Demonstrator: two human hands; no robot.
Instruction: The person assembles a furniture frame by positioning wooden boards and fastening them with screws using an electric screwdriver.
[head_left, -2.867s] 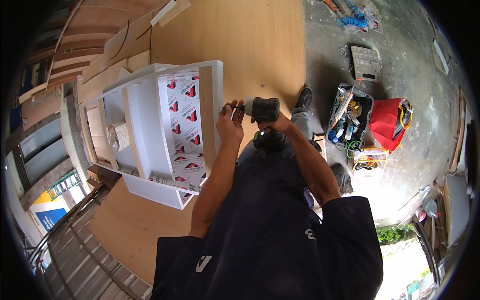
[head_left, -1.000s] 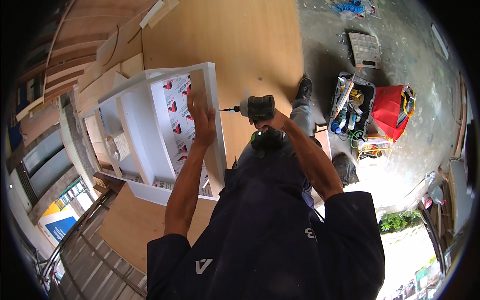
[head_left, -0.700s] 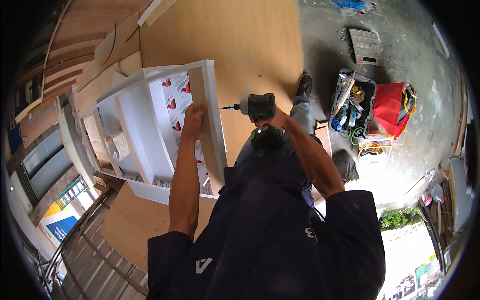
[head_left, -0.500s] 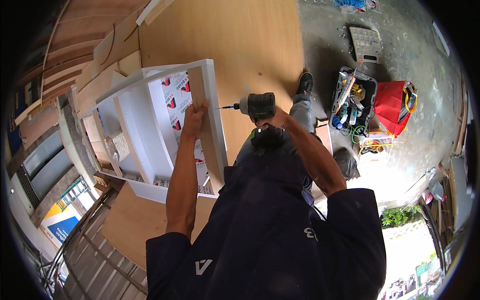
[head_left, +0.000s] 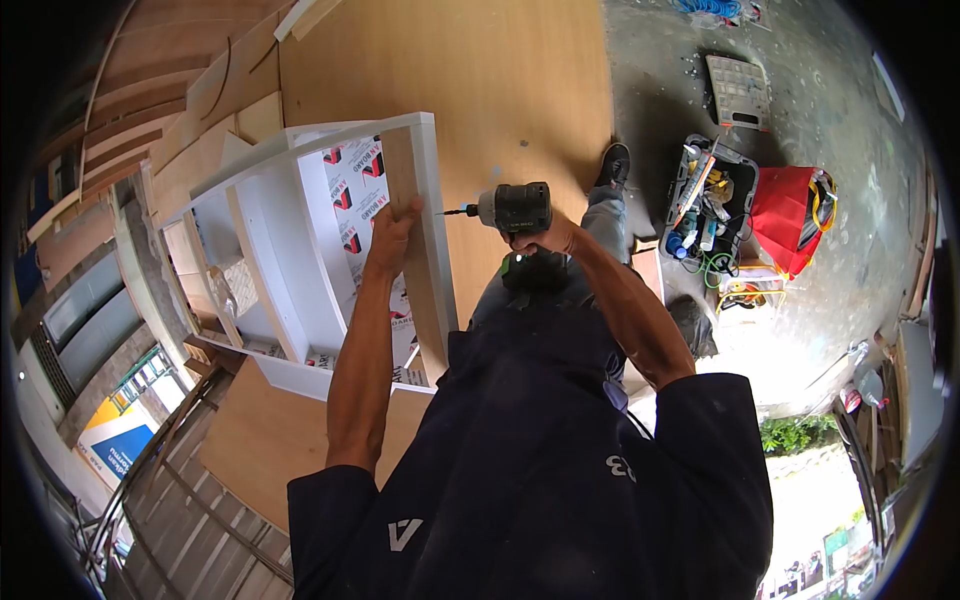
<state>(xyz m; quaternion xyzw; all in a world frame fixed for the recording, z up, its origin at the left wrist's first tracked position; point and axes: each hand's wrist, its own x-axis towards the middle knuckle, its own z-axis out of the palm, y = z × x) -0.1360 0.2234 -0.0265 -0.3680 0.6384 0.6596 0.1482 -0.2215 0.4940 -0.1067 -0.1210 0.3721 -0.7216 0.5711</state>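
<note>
My right hand (head_left: 552, 238) is wrapped round the grip of a black and grey cordless drill (head_left: 522, 208), held level. Its thin bit (head_left: 455, 211) points left, with the tip at the white outer side of a cabinet frame (head_left: 433, 180); whether it has entered the panel I cannot tell. My left hand (head_left: 393, 238) is closed over the inner edge of the bare wooden board (head_left: 403, 160) behind that white side. The cabinet is open towards me, with white dividers and printed sheets on its inside.
Beneath the cabinet lies a large wooden panel (head_left: 500, 80). To the right on the concrete floor are a tool crate (head_left: 745, 175), a red bag (head_left: 785, 215) and a grey organizer case (head_left: 738, 90). My shoe (head_left: 615, 165) rests by the panel's edge.
The cabinet's white side sits slightly further right in view, and less of the bit shows between drill and panel. Both hands keep their holds.
</note>
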